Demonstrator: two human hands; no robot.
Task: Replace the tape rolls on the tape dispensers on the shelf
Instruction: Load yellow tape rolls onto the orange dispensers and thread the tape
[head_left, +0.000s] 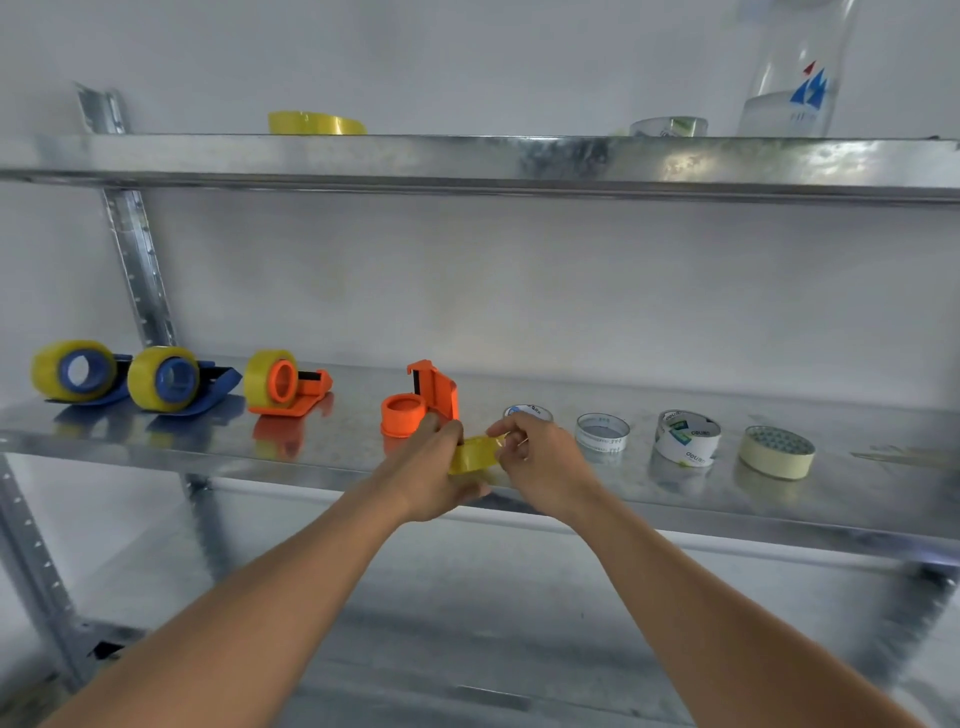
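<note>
A yellowish translucent tape roll (474, 455) is gripped by the left hand (434, 478) above the galvanised metal shelf (208, 441), while its loose end seems pinched by the right hand (540, 457), probably for threading into the empty orange plastic dispenser (421, 402).

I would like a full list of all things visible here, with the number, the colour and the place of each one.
loaded blue dispensers: 2, blue with yellow tape, middle shelf, far left
loaded orange dispenser: 1, orange with yellow tape, right of the blue ones
empty orange dispenser: 1, orange, middle shelf, behind the hands
yellow tape roll: 1, held between both hands
used cores: 3, white, right of the hands
masking tape roll: 1, cream, far right
flat yellow roll: 1, top shelf
clear roll: 1, top shelf
clear bottle: 1, blue logo, top shelf
metal shelf: silver
left hand: grips the roll
right hand: fingers pinch the roll's top edge
</note>
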